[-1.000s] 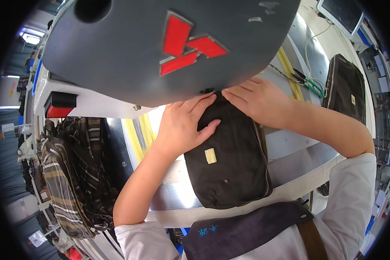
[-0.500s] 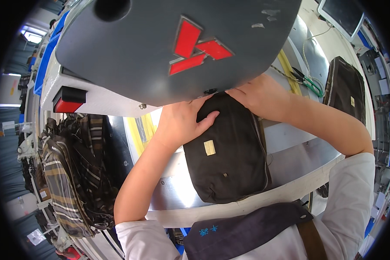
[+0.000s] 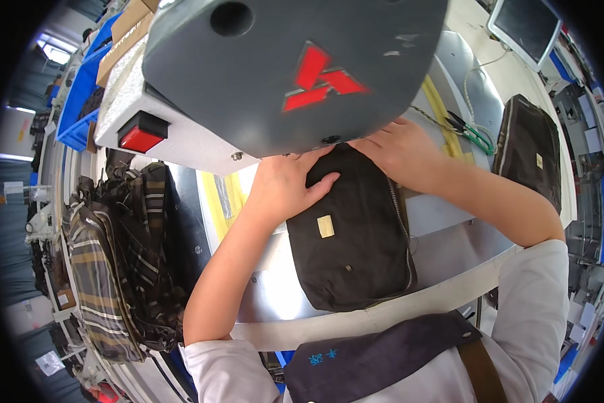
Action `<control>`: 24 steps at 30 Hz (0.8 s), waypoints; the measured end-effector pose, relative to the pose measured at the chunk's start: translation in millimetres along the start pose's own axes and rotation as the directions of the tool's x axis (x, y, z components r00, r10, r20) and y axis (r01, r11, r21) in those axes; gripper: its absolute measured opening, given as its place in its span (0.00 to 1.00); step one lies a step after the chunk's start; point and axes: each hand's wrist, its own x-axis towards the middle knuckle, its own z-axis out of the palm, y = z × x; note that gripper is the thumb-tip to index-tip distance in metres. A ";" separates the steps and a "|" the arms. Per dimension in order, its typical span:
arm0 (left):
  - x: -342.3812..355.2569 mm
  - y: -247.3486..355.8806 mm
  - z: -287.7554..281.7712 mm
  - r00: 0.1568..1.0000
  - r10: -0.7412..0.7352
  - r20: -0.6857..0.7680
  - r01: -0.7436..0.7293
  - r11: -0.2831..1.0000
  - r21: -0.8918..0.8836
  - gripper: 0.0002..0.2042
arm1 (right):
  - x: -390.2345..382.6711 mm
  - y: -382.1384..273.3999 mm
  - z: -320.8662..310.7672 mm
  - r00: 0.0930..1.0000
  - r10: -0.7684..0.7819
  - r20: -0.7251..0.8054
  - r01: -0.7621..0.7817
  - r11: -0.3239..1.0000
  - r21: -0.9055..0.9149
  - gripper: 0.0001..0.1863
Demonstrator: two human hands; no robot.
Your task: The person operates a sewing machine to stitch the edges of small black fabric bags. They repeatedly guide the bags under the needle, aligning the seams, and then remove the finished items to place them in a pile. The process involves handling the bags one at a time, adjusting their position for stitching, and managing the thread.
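Note:
A dark brown fabric bag piece (image 3: 356, 252) lies under the grey head of a sewing machine (image 3: 248, 87), its zipper (image 3: 403, 228) running down the right edge. A small pale label (image 3: 325, 226) sits on its face. My left hand (image 3: 285, 185) rests on the upper left of the piece, thumb stretched out and fingers flat, their tips passing behind the machine head. At its upper right edge my right hand (image 3: 403, 154) has bent fingers closed over the fabric; the thumb is hidden. The needle area is out of sight behind the machine head.
A plaid backpack (image 3: 110, 269) hangs at the left of the metal table (image 3: 443, 248). At the right lie green-handled scissors (image 3: 477, 138) and another dark zippered piece (image 3: 530, 148). A screen (image 3: 527, 30) stands far right; blue bins (image 3: 77, 134) stand far left.
The view has shifted slightly, so the machine head appears further right and more of the blue bins shows. Both hands keep their places on the fabric piece.

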 end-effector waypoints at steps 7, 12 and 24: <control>-13.0 8.0 -6.6 0.982 -0.187 -0.010 0.186 0.982 -0.021 0.15 | 0.7 -36.4 9.3 0.966 0.259 0.005 -0.259 0.964 0.062 0.12; 3.9 45.6 -12.9 0.791 -0.528 0.308 0.608 0.735 -0.300 0.12 | -28.4 -58.9 -10.2 0.972 0.235 0.009 -0.230 0.939 0.257 0.12; -31.3 67.4 -12.0 0.870 -0.293 0.398 0.490 0.615 -0.618 0.08 | -116.7 18.2 -68.6 0.773 0.635 -0.017 -0.631 0.765 -0.128 0.12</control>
